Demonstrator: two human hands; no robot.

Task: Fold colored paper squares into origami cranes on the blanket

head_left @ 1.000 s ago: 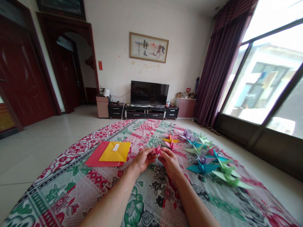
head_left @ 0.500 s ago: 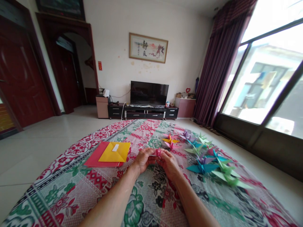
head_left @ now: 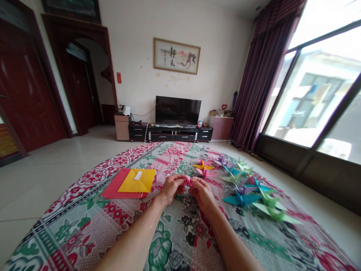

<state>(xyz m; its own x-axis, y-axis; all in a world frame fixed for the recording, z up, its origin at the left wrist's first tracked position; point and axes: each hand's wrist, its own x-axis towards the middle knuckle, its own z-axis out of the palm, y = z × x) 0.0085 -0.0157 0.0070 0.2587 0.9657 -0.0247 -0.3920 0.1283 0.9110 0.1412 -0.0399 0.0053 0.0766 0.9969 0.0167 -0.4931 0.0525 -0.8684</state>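
Between my two hands is a small piece of folded pink paper (head_left: 188, 181), mostly covered by fingertips. My left hand (head_left: 174, 189) pinches its left side with thumb and fingers. From the right, my right hand (head_left: 202, 191) pinches the other side. Just beyond the right hand lie a pink paper crane (head_left: 205, 172) and a yellow paper crane (head_left: 203, 165). Farther right, several more folded cranes are spread out, among them a blue crane (head_left: 241, 199) and a light green crane (head_left: 273, 209).
Left of my hands, a yellow paper stack (head_left: 137, 185) with a white label rests on red paper (head_left: 111, 184). Everything lies on a round table with a floral tablecloth (head_left: 160, 241). A television (head_left: 178, 110) stands on a low cabinet beyond; a window is at the right.
My fingertips have shifted slightly on the pink paper, and the fingers under it have drawn apart a little. The cranes and paper stacks stay in place.
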